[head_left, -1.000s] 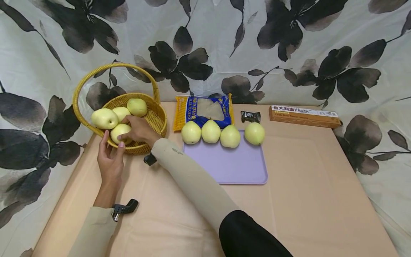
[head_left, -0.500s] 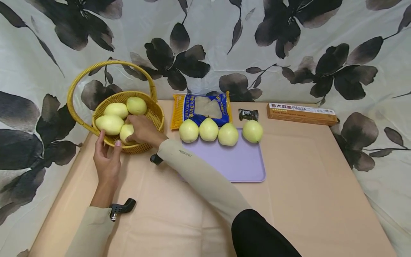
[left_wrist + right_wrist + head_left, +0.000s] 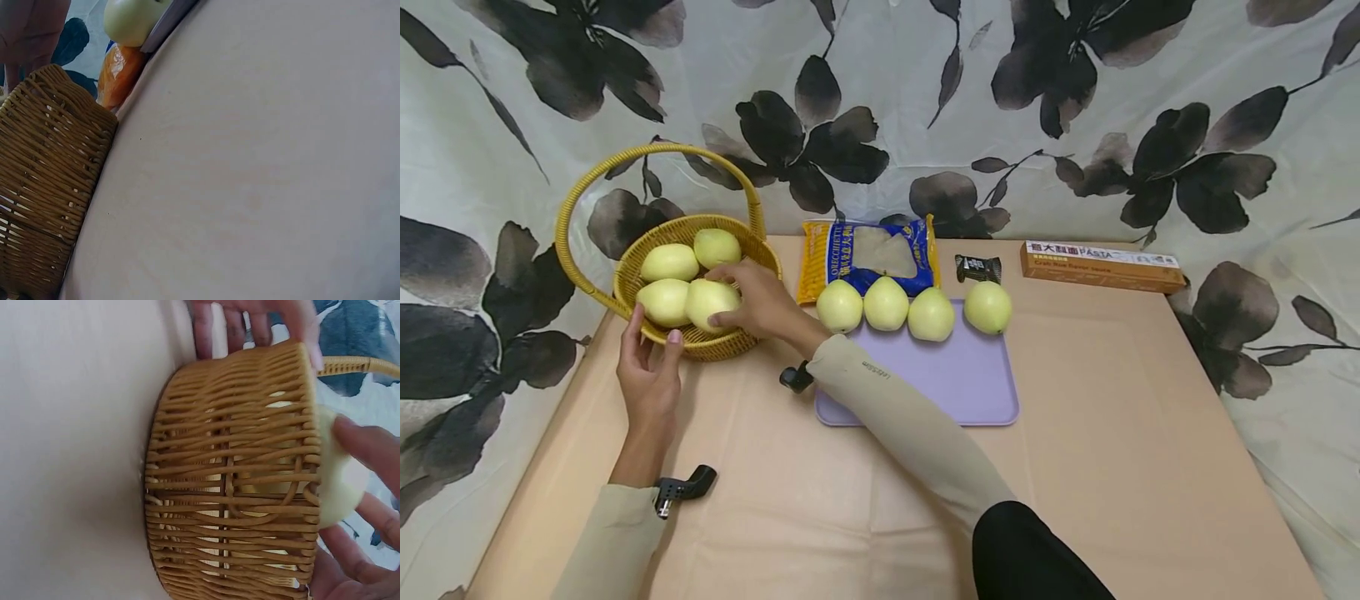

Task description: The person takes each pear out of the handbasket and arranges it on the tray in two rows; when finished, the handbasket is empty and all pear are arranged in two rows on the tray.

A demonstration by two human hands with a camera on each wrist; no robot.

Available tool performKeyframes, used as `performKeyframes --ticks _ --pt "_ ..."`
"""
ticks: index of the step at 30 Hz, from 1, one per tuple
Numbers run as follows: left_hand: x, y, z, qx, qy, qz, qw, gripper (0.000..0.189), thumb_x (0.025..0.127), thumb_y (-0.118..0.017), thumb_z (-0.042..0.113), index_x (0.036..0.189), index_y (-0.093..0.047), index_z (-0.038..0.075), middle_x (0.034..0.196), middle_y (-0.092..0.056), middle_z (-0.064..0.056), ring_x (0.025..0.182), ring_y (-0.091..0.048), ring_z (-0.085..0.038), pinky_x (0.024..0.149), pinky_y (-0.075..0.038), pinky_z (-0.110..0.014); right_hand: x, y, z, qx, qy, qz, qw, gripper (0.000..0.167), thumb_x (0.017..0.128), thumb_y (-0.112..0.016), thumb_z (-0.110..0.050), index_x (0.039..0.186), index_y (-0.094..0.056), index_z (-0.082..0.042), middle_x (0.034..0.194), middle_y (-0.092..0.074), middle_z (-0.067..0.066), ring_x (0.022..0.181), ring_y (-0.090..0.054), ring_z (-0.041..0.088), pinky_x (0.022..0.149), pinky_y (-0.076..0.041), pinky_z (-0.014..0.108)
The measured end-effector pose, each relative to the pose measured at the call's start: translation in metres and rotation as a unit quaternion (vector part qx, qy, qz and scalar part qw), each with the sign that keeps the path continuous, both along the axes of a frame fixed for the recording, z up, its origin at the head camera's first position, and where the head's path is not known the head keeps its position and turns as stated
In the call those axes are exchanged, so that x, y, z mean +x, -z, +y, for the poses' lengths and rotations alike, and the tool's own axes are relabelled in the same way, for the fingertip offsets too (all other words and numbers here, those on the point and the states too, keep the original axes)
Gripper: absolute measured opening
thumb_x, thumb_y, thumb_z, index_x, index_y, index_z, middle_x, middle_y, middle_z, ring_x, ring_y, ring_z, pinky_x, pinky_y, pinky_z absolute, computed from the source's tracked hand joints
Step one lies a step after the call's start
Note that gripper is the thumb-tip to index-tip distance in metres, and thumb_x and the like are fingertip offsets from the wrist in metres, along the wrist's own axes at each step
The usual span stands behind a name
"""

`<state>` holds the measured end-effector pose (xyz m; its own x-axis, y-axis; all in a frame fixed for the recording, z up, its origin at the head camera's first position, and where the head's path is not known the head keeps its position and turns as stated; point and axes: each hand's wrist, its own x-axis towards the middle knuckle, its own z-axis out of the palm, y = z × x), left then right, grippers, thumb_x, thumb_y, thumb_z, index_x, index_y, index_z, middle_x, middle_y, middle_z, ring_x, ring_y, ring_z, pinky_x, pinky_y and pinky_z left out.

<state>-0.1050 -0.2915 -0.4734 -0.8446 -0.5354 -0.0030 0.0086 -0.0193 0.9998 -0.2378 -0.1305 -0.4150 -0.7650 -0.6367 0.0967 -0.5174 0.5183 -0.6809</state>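
At the left of the head view, my right hand (image 3: 760, 300) grips a pale green apple (image 3: 712, 304), thumb on the near side and fingers behind. In the right wrist view this apple (image 3: 340, 472) shows above the rim of the yellow wicker basket (image 3: 231, 469). Other pale green apples (image 3: 669, 262) lie inside the basket (image 3: 722, 348), whose arched handle (image 3: 662, 150) stands upright. My left hand (image 3: 649, 383) touches the basket's near-left side, fingers spread along the outer wall and rim.
Several similar apples (image 3: 885, 304) stand in a row along the back of a lilac tray (image 3: 936, 387). Behind are a blue and yellow pasta bag (image 3: 880, 250), a small black wrapped packet (image 3: 977, 268) and a long orange pasta box (image 3: 1101, 267). A floral cloth (image 3: 925, 100) hangs behind the table.
My right hand has drawn back to the right and raised the apple from among the others, which have shifted and settled in the basket. My left hand stays at the rim.
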Motion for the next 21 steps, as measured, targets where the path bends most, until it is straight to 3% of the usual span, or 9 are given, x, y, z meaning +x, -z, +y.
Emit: performKeyframes --ticks 8,15,21 --pt "-0.001 0.002 0.000 -0.010 -0.002 0.008 0.9999 0.069 0.107 -0.063 0.016 0.167 -0.032 0.034 0.175 -0.022 0.008 0.165 -0.019 -0.020 0.123 -0.038 -0.017 0.015 0.002 0.025 -0.112 0.033 -0.013 0.9931 0.065 0.088 -0.090 -0.033 0.146 -0.063 -0.023 0.135 -0.064 -0.002 0.120 -0.064 0.012 0.100 -0.051 0.015" --pt "-0.002 0.008 -0.003 -0.010 -0.003 0.010 0.9999 0.069 0.107 -0.064 0.018 0.166 -0.033 0.036 0.175 -0.022 0.009 0.165 -0.019 -0.019 0.124 -0.038 -0.017 0.034 0.003 0.054 -0.228 0.047 -0.056 0.9710 0.064 0.087 -0.091 -0.022 0.144 -0.064 -0.019 0.131 -0.059 0.005 0.113 -0.069 0.015 0.093 -0.062 0.021" --pt "-0.004 0.012 -0.004 -0.009 -0.007 0.016 0.9998 0.069 0.107 -0.064 0.017 0.166 -0.034 0.035 0.175 -0.023 0.009 0.165 -0.019 -0.021 0.122 -0.039 -0.016 0.052 0.003 0.083 -0.264 0.069 -0.067 0.9596 0.063 0.084 -0.093 -0.018 0.141 -0.065 -0.020 0.136 -0.060 0.006 0.117 -0.068 0.019 0.096 -0.064 0.027"
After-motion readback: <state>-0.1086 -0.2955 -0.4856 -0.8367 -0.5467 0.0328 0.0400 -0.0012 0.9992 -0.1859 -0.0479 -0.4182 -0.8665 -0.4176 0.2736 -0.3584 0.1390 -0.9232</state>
